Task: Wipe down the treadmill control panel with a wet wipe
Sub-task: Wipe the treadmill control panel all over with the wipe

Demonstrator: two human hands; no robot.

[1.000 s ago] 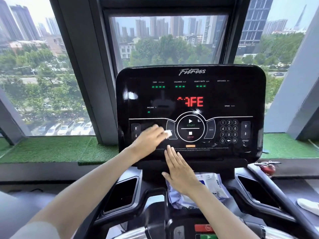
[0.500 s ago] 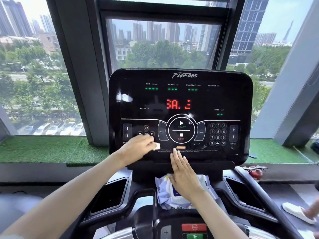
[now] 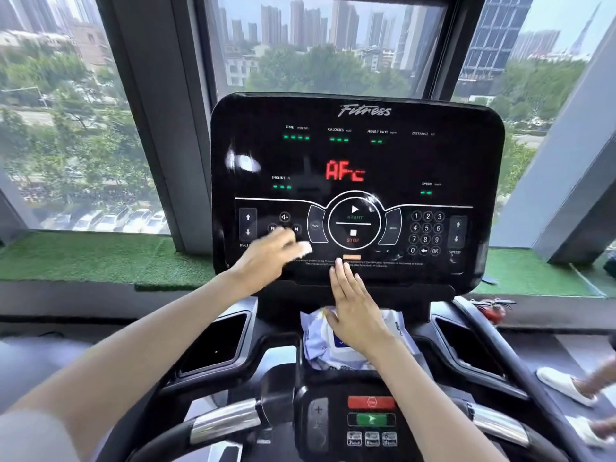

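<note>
The blurred left hand grips a wet wipe against the lower left corner of the control panel, covering buttons there. The right hand lies flat, fingertips on the panel's bottom edge, half hiding the wipe pack below.

Left hand holds wet wipe on control panel, lower left; right hand flat, fingertips touching panel.
</note>
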